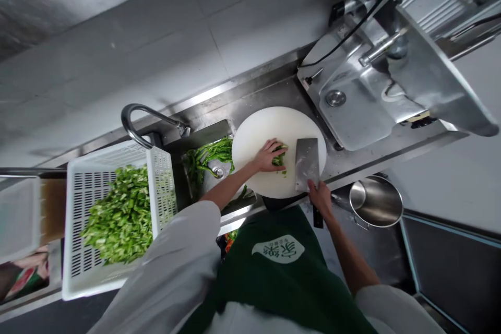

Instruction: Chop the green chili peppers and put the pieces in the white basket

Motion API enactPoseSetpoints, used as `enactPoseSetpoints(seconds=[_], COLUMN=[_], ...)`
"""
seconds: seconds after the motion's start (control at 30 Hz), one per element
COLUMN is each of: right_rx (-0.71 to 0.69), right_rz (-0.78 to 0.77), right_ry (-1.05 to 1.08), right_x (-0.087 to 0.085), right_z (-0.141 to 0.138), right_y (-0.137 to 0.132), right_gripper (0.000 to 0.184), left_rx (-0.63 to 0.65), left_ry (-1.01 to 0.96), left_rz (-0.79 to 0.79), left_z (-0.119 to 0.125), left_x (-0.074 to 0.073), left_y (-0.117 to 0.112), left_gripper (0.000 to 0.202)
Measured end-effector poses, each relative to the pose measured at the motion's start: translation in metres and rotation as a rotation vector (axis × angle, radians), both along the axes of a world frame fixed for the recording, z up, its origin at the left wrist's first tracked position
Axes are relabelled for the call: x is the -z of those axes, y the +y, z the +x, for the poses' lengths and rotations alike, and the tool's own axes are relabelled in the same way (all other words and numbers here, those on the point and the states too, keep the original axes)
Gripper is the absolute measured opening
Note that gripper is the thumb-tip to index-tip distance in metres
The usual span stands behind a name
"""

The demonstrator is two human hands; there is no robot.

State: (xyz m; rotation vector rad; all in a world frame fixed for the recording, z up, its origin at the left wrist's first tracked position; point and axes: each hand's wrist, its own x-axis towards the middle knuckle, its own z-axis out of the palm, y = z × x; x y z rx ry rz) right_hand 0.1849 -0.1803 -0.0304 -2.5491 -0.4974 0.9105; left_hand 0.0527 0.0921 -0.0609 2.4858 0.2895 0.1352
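Observation:
My left hand (269, 157) rests on the round white cutting board (266, 125), its fingers spread around a small heap of chopped green pepper (278, 158). The thumb and fingers touch the pieces and partly hide them. In my right hand (321, 197) is the handle of a cleaver (307, 163). Its broad blade lies over the board's right side, a little apart from the cut pieces. Long green peppers (217, 151) lie in the sink just left of the board.
A white slotted basket (156, 188) full of chopped green pieces (121, 219) stands left of the sink. Behind the sink curves a faucet (135, 109). A metal slicing machine (356, 109) occupies the counter at right, with a steel pot (376, 201) lower down.

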Motion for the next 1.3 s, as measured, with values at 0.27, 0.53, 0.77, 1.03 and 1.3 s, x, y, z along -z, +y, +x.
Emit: enactPoseSetpoints(seconds=[0.27, 0.53, 0.77, 1.03, 1.3], right_rx=[-0.177, -0.326, -1.040, -1.417, -1.139], right_rz=[0.088, 0.362, 0.654, 0.780, 0.201], right_ry=[0.018, 0.224, 0.317, 0.286, -0.473], right_x=[0.002, -0.029, -0.146, -0.201, -0.135], right_z=[-0.059, -0.121, -0.273, -0.343, -0.110], right_y=[0.069, 0.116, 0.204, 0.248, 0.156], right_gripper=[0.036, 0.026, 0.022, 0.023, 0.020], left_rx=[-0.390, -0.813, -1.416, -1.966, -1.668], left_ry=[-0.126, -0.223, -0.345, -0.337, -0.352], left_rz=[-0.047, 0.034, 0.459, 0.633, 0.222], left_z=[0.003, -0.071, -0.288, -0.516, -0.403], left_x=[0.009, -0.040, -0.177, -0.205, -0.102], left_y=[-0.049, -0.029, -0.007, 0.002, -0.057], left_gripper=[0.081, 0.050, 0.045, 0.044, 0.028])
